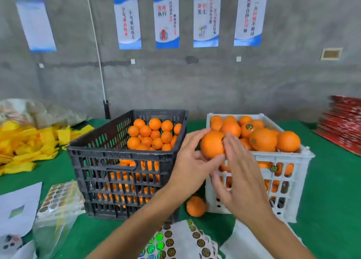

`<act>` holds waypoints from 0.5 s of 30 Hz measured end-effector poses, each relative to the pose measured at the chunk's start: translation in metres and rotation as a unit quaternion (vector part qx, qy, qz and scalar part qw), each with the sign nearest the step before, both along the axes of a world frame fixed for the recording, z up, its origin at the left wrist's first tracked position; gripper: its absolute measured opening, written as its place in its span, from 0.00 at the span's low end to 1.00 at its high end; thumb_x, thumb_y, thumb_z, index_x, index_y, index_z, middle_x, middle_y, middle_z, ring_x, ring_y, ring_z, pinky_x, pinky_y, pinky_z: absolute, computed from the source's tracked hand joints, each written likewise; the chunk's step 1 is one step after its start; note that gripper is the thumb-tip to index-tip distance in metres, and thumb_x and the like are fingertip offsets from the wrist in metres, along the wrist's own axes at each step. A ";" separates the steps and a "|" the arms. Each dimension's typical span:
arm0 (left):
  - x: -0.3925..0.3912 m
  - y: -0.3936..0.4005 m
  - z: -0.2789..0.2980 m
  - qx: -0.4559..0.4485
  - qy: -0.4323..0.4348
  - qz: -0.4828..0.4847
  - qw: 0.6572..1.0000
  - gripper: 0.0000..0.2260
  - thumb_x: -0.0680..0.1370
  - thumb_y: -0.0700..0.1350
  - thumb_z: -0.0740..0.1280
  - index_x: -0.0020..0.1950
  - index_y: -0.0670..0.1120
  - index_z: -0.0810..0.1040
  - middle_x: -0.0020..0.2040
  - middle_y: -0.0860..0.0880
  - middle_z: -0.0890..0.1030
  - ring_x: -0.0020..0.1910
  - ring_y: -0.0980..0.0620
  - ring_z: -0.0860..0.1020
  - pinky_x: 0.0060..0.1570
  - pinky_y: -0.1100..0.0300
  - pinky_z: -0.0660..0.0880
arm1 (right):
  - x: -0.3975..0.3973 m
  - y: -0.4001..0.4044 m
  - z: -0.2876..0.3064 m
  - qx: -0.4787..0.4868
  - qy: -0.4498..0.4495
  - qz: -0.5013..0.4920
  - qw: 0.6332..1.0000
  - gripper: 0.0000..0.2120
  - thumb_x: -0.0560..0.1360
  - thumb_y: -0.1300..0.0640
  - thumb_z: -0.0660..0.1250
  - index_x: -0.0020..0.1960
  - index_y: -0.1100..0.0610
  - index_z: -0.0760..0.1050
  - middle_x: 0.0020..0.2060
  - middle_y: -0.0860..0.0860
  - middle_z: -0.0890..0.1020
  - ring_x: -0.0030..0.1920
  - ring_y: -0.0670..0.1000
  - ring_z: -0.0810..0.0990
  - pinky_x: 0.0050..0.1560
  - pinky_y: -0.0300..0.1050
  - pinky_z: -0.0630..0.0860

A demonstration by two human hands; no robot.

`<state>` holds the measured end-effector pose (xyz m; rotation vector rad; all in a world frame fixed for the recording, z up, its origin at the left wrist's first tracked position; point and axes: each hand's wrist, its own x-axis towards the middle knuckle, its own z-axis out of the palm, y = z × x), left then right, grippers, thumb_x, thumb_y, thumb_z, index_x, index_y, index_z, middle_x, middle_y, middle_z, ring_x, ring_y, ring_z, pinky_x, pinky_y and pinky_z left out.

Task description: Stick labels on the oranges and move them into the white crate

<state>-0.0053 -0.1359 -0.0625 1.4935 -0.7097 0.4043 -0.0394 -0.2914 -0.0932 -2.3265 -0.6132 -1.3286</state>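
My left hand (190,157) grips an orange (212,144) in the air between the two crates, fingers curled round its top and underside. My right hand (237,168) has straight fingers, and a fingertip presses a dark round label (223,140) onto the orange's right side. The black crate (117,161) on the left holds many unlabelled oranges (154,135). On the right stands the white crate (283,170), piled with oranges (263,139), some showing dark labels. A sheet of round labels (181,241) lies at the near edge below my arms.
One loose orange (196,206) lies on the green table cover (332,200) between the crates. Another label sheet (60,198) and papers sit at the left front. Yellow foam nets (25,145) are heaped at the far left, red packs (343,125) stacked at the far right.
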 end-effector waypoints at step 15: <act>0.172 -0.036 0.091 0.422 -0.045 0.152 0.892 0.28 0.84 0.40 0.60 0.84 0.51 0.58 0.82 0.47 0.62 0.78 0.45 0.67 0.76 0.50 0.66 | 0.077 -0.041 0.089 -0.006 0.174 -0.134 0.976 0.29 0.82 0.47 0.63 0.80 0.55 0.63 0.79 0.52 0.66 0.79 0.52 0.60 0.79 0.47 0.53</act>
